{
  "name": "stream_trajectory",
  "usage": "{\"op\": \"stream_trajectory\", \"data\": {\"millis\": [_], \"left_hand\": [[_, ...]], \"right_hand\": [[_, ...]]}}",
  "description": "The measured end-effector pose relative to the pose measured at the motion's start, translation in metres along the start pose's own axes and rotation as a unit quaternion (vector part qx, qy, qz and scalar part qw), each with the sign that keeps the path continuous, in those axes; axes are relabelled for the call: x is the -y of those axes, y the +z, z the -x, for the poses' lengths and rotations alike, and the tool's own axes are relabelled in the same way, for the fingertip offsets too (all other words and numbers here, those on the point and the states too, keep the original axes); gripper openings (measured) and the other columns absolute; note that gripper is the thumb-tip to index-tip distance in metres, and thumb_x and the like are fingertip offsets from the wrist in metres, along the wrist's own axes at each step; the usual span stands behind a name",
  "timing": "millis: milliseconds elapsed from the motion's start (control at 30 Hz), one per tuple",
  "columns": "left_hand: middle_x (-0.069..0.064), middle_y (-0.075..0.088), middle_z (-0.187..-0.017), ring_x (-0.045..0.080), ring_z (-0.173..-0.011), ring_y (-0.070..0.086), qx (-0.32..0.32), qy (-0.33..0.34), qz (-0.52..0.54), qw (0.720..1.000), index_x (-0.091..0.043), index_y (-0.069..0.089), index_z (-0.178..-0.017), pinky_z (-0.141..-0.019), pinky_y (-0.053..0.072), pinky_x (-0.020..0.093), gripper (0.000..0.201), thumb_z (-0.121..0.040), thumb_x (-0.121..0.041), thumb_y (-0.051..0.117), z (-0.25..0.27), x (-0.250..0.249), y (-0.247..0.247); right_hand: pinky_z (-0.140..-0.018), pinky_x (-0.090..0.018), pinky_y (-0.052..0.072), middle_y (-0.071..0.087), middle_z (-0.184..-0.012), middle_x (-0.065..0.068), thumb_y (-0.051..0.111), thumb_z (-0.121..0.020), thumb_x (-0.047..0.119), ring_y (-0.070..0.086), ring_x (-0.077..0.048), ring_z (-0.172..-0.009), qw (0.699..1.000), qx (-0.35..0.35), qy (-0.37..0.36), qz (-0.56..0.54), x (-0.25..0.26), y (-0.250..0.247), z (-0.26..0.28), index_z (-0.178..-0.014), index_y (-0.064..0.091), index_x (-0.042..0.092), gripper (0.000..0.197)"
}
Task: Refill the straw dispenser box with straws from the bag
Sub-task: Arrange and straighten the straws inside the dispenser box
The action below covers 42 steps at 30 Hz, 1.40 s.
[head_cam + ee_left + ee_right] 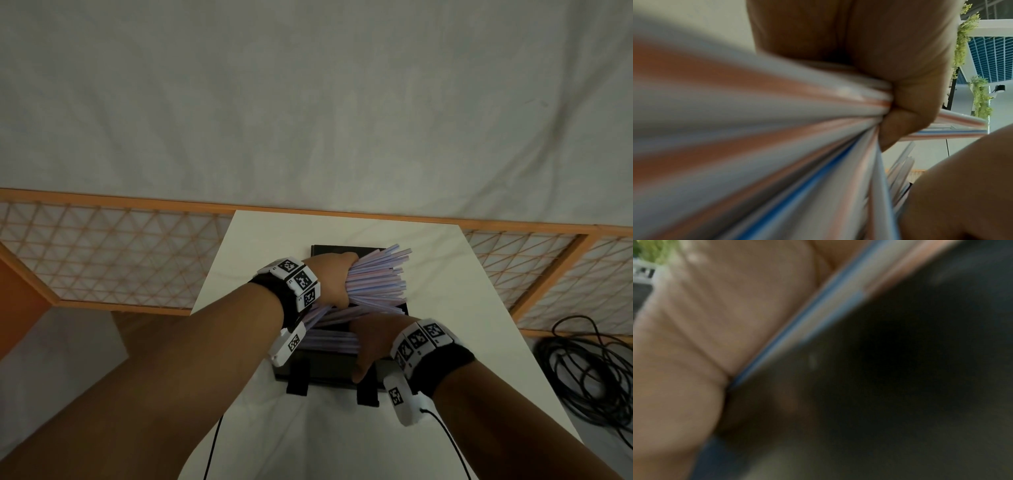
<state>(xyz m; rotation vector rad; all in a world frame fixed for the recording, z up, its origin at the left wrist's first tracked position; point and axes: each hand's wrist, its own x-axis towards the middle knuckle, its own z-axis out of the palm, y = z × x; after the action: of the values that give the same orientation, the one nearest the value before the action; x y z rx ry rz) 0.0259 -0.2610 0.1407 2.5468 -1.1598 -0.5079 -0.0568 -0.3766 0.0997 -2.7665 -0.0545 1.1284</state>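
On the white table (462,308) stands the black straw dispenser box (325,371), its top open. My left hand (334,281) grips a thick bundle of striped straws (376,277) above the box, their ends fanning out to the right. The left wrist view shows the fingers (900,73) curled tightly round those straws (777,129). My right hand (371,337) rests on more straws lying across the box's front part, thumb down over the front wall. In the blurred right wrist view the palm (735,305) presses a straw (828,305) against the dark box (900,369). No bag is in view.
Two black feet (297,378) stick out at the box's front. A wooden lattice screen (120,257) runs behind the table. Coiled black cables (589,370) lie on the floor to the right. An orange surface (17,301) is at the far left.
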Motion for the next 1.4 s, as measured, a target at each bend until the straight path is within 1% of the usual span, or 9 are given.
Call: {"op": "stream_trajectory", "data": {"millis": [133,300,533,733,867,967,1100,1200,1400], "left_hand": [[0.004,0.053,-0.086,0.024,-0.075,0.054,-0.009,-0.005,0.006,1.0,-0.02,0.038,-0.094,-0.068,0.049,0.034,0.044,-0.067,-0.017,0.073,-0.002,0.002,-0.002],[0.001,0.053,-0.09,0.024,-0.079,0.055,-0.026,-0.004,0.027,0.999,-0.014,0.045,-0.109,-0.068,0.045,0.031,0.05,-0.067,-0.017,0.073,-0.004,0.006,-0.005],[-0.005,0.048,-0.078,0.023,-0.075,0.054,-0.049,-0.007,0.041,0.998,-0.021,0.039,-0.096,-0.066,0.041,0.03,0.045,-0.068,-0.021,0.074,-0.005,0.01,-0.007],[0.0,0.051,-0.084,0.025,-0.077,0.055,-0.046,-0.009,0.032,0.998,-0.019,0.039,-0.098,-0.066,0.043,0.03,0.047,-0.066,-0.018,0.074,-0.003,0.009,-0.007],[0.002,0.051,-0.089,0.024,-0.077,0.054,-0.049,-0.017,0.045,0.998,-0.011,0.044,-0.11,-0.066,0.042,0.029,0.052,-0.067,-0.017,0.074,-0.002,0.01,-0.007],[0.002,0.051,-0.089,0.024,-0.077,0.054,-0.055,-0.019,0.047,0.997,-0.011,0.044,-0.11,-0.067,0.043,0.03,0.052,-0.067,-0.017,0.074,-0.002,0.01,-0.008],[0.002,0.052,-0.088,0.026,-0.079,0.056,-0.052,-0.02,0.043,0.998,-0.014,0.043,-0.106,-0.068,0.046,0.031,0.049,-0.068,-0.019,0.073,-0.003,0.008,-0.007],[0.003,0.052,-0.089,0.026,-0.078,0.055,-0.054,-0.02,0.046,0.997,-0.014,0.042,-0.104,-0.067,0.044,0.031,0.048,-0.068,-0.02,0.073,-0.002,0.008,-0.008],[0.002,0.052,-0.089,0.025,-0.078,0.054,-0.075,-0.033,0.074,0.994,-0.01,0.046,-0.11,-0.066,0.041,0.029,0.05,-0.068,-0.016,0.072,0.002,0.007,-0.012]], "right_hand": [[-0.107,-0.037,0.036,0.046,-0.141,0.012,0.081,-0.037,0.068,0.043,-0.013,-0.128,0.996,-0.058,-0.067,-0.017,-0.015,-0.007,-0.003,-0.137,0.039,0.038,0.113],[-0.102,-0.031,0.038,0.053,-0.132,0.011,0.084,-0.062,0.032,0.048,-0.009,-0.119,0.991,-0.071,-0.097,-0.061,-0.023,-0.019,0.016,-0.135,0.044,0.038,0.084],[-0.087,-0.028,0.046,0.059,-0.124,0.002,0.066,-0.073,0.023,0.057,-0.02,-0.111,0.98,-0.181,-0.081,0.021,-0.022,-0.016,0.021,-0.126,0.054,0.028,0.055],[-0.1,-0.036,0.043,0.056,-0.132,0.0,0.066,-0.08,0.036,0.052,-0.021,-0.121,0.973,-0.214,-0.064,0.052,-0.023,-0.002,0.022,-0.128,0.056,0.025,0.05],[-0.072,-0.029,0.047,0.064,-0.087,-0.001,0.061,-0.082,0.035,0.061,-0.022,-0.086,0.947,-0.32,-0.015,-0.007,-0.038,0.01,0.033,-0.08,0.067,0.019,0.017],[-0.052,-0.029,0.035,0.044,-0.057,0.003,0.064,-0.078,0.026,0.049,-0.021,-0.061,0.9,-0.422,0.03,-0.104,-0.053,0.024,0.039,-0.053,0.039,0.021,0.035],[-0.062,-0.033,0.048,0.061,-0.077,-0.003,0.071,-0.077,0.018,0.056,-0.024,-0.073,0.824,-0.555,-0.016,-0.108,-0.058,0.041,0.037,-0.078,0.058,0.016,0.013],[-0.076,-0.036,0.051,0.066,-0.097,-0.01,0.076,-0.076,0.016,0.062,-0.031,-0.086,0.813,-0.578,-0.045,-0.063,-0.058,0.047,0.03,-0.106,0.064,0.009,0.032],[-0.063,-0.032,0.053,0.068,-0.081,-0.003,0.065,-0.077,0.022,0.064,-0.027,-0.071,0.814,-0.568,-0.125,0.023,-0.04,0.044,0.017,-0.089,0.071,0.016,0.015]]}}
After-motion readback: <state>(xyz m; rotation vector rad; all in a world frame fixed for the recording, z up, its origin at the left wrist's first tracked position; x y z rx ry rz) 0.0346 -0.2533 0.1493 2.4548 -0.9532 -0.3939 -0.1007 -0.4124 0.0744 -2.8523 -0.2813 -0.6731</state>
